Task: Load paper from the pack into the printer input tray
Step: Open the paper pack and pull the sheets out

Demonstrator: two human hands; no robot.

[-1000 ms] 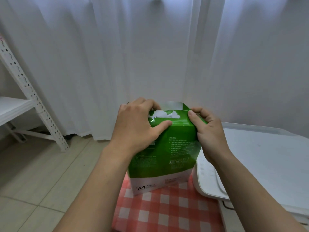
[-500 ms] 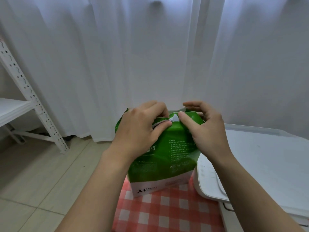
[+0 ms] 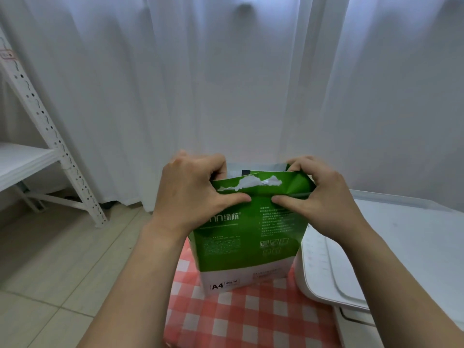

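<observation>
We count one pack of paper (image 3: pixel 241 237). It stands on its short end on the red-and-white checked cloth (image 3: pixel 251 317) that covers the bench. Its long axis runs straight up and down, and its torn mouth points up toward the curtain (image 3: pixel 226 84). The green printed face is turned to us, with the "A4" label upright on the white band at the bottom. The base of the pack sits just beside the left edge of the one white printer (image 3: pixel 401 247), and we cannot tell whether they touch.

Two bare hands hold the top of the pack. The left hand (image 3: pixel 190 192) grips the upper left corner of the wrapper. Its fingers (image 3: pixel 216 169) are curled over the rim and its thumb lies flat across the front just under the torn edge. The right hand (image 3: pixel 324 197) grips the upper right corner the same way, fingers hooked over the top and thumb pressed on the green front. The two thumb tips point at each other near the middle of the pack, close but apart.

The front flap shows a ragged white tear along its top. Behind it rises the pale inner side of the back flap. We cannot make out the sheets inside.

One white perforated shelving rack (image 3: pixel 50 136) stands at the left on the tiled floor (image 3: pixel 62 259), well apart from the bench.
</observation>
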